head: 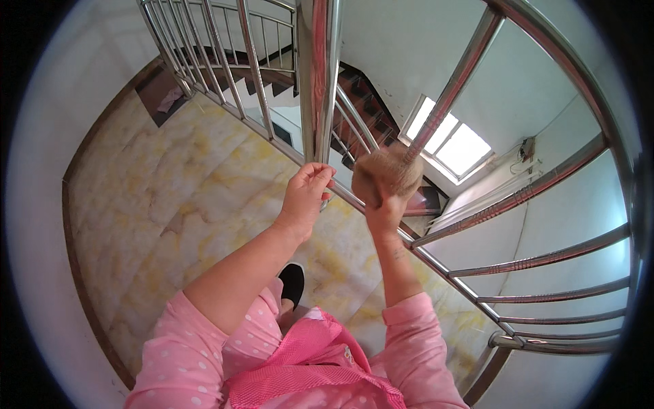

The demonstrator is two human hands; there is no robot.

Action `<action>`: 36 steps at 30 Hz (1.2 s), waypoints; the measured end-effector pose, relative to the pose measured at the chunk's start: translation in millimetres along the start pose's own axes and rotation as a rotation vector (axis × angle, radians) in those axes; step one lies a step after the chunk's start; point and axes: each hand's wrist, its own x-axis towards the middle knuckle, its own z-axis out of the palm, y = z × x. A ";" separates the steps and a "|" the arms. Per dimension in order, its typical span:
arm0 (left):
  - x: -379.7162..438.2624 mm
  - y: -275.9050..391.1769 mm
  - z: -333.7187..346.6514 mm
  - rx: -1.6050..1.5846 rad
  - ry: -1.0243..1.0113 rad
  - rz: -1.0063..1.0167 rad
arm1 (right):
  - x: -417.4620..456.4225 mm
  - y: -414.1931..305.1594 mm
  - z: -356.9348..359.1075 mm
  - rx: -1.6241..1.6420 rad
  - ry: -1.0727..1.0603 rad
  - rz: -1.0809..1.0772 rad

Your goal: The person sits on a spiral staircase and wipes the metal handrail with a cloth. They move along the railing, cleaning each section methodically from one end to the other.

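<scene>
A brown cloth [391,171] is bunched in my right hand [387,204], pressed against a shiny metal baluster [449,94]. The cloth covers the lower stretch of that bar and hides most of my fingers. My left hand [306,191] is curled, its thumb against the index finger, and nothing shows in it. Behind it rises a thick stainless steel newel post [318,76], whose lower end the hand partly hides. Whether the left hand touches the post cannot be told.
The stainless steel bottom rail [434,263] crosses before me, with more balusters [536,271] to the right. Beyond lie a stairwell with dark steps [360,107] and a bright window [449,138]. A pinkish cloth [169,99] lies on the marble-patterned floor's dark edge.
</scene>
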 end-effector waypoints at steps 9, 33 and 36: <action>0.2 -4.3 12.9 0.011 -0.126 0.062 | -41.4 40.9 -15.1 0.267 0.031 0.433; -6.3 -6.0 2.7 0.020 -0.131 0.037 | -76.7 72.1 -3.1 0.243 0.033 0.806; -8.0 -6.5 7.3 0.031 -0.165 0.027 | -69.2 71.3 -10.0 0.487 0.055 0.711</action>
